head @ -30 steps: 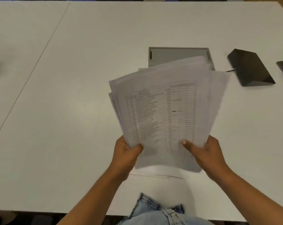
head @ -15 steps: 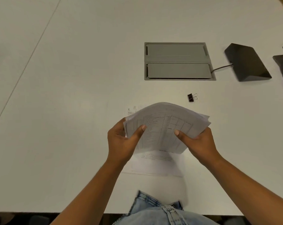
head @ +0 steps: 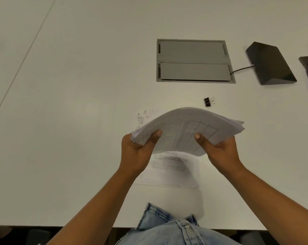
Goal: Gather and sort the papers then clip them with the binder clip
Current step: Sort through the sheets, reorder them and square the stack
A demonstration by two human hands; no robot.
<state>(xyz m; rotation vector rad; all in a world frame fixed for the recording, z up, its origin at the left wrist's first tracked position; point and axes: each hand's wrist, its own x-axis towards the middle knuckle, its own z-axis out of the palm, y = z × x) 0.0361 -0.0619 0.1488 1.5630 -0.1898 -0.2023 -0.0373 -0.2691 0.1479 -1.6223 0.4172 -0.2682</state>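
Both hands, left (head: 137,152) and right (head: 222,152), clamp the stack (head: 185,131) above the bench (head: 79,121), thumbs on top, bowing it for alignment. Loose sheets (head: 169,170) lie beneath. The clip (head: 208,102) waits beyond.

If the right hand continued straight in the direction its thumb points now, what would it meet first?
The right hand points up and left over the held stack, so it would likely meet the left hand first, at its thumb; depth is unclear.
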